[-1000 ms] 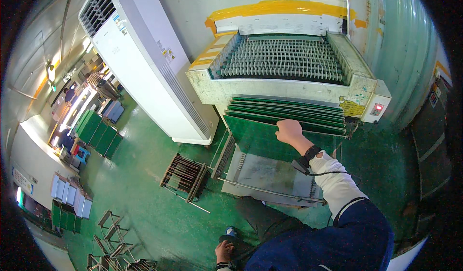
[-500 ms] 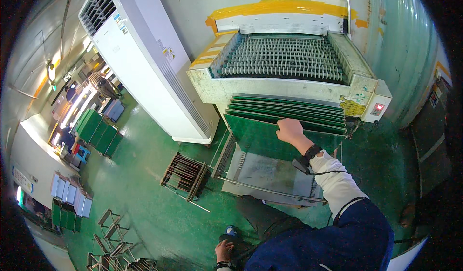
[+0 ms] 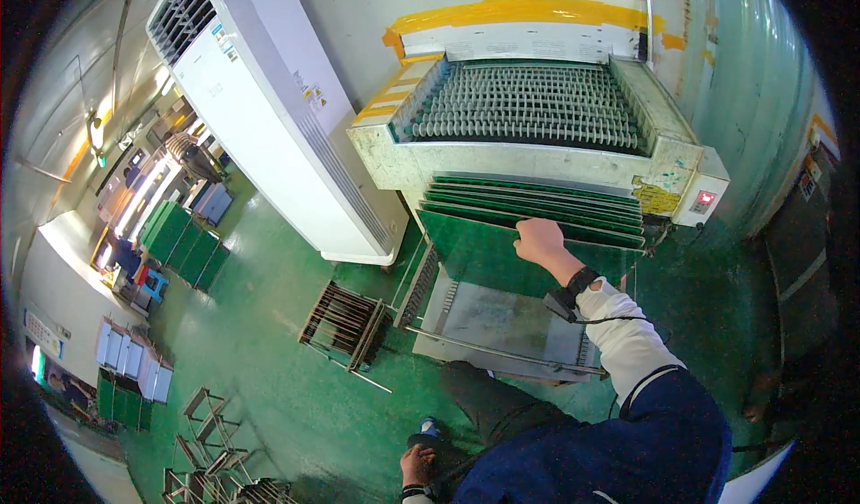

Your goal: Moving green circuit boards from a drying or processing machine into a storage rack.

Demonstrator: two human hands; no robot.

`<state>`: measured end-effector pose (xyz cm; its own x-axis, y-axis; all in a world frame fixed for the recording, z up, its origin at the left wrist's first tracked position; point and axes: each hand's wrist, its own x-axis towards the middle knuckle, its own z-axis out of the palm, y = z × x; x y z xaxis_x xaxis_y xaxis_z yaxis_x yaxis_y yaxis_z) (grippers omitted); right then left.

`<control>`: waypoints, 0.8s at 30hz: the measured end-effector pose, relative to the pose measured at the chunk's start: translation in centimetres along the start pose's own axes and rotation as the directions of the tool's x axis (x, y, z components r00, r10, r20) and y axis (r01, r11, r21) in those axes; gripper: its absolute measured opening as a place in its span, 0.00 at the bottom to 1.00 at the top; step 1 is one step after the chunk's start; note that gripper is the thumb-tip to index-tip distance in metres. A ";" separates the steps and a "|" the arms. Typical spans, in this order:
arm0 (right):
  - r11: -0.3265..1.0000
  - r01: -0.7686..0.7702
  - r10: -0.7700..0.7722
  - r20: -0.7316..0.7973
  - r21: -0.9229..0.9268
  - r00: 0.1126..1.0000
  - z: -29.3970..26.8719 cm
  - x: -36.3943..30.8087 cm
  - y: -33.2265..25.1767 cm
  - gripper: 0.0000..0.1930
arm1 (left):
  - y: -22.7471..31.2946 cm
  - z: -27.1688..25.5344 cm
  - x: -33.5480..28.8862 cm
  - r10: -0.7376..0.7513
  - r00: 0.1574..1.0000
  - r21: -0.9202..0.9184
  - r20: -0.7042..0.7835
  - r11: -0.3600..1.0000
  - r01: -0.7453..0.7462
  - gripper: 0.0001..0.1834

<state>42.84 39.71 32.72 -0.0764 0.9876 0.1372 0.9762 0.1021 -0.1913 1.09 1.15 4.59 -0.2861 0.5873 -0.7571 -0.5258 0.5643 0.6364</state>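
My right hand is closed on the upper edge of the front green board, a flat, thin rectangular panel. Behind it, several more green boards lean in a row, spaced apart in a metal rack with slotted sides. A bare grey plate forms the rack's base in front of the boards. Low in the picture, my left hand hangs beside my leg with its fingers curled; nothing shows in it.
Beyond the rack stands a roller conveyor machine with a lit control box. A tall white air conditioner is at its left. Smaller racks and metal frames stand on the green floor. People work at far left.
My right hand stays on the front board's upper edge, nearly unmoved. My left hand and the rack look the same; the view has shifted only slightly.
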 end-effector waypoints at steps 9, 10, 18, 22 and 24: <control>1.000 -0.023 0.022 0.019 0.015 1.000 -0.7 -0.2 -0.4 0.12 | 0.0 -0.1 0.0 0.002 1.000 -0.055 0.013 0.999 -0.001 0.14; 1.000 -0.025 0.024 0.020 0.015 1.000 -0.6 -0.2 -0.4 0.12 | 0.1 0.0 -0.1 0.002 1.000 -0.045 0.013 0.999 -0.002 0.15; 1.000 -0.012 0.012 0.012 0.012 1.000 -0.4 -0.1 -0.3 0.12 | -0.2 -0.2 0.1 0.021 0.999 -0.042 0.030 0.999 -0.020 0.16; 1.000 -0.005 0.005 0.007 0.003 1.000 -0.4 -0.1 -0.2 0.12 | -0.5 -0.4 0.4 0.036 0.999 -0.013 0.013 0.999 -0.036 0.17; 1.000 -0.003 0.003 0.008 0.001 1.000 -0.3 0.0 -0.1 0.12 | -0.5 -0.4 0.5 0.049 0.999 0.022 0.010 0.999 -0.049 0.17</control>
<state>42.78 39.72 32.99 -0.0752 0.9888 0.1288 0.9763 0.0994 -0.1924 0.85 0.91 3.81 -0.3032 0.6202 -0.7235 -0.4936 0.5472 0.6760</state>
